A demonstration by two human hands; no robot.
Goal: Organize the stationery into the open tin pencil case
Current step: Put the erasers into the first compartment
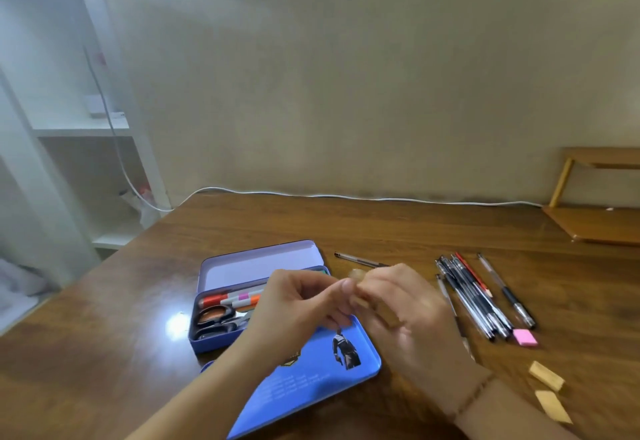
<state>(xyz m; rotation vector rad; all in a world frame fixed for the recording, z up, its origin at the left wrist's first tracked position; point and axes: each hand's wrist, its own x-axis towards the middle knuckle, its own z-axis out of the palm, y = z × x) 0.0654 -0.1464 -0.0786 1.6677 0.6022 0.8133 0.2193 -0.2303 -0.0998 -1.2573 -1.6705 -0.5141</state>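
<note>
Two-tiered blue tin pencil case (221, 339), seemingly half-filled.

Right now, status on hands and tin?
Both hands, left and right, meet above tin, pinching something small, blurred. Pens, erasers still outside. Nothing blocking.

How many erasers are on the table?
3 that I can see. The pink eraser lies by the tips of the bunch of pens. Two tan erasers lie nearer the person: one and another just below it. Hands may hide more.
</note>
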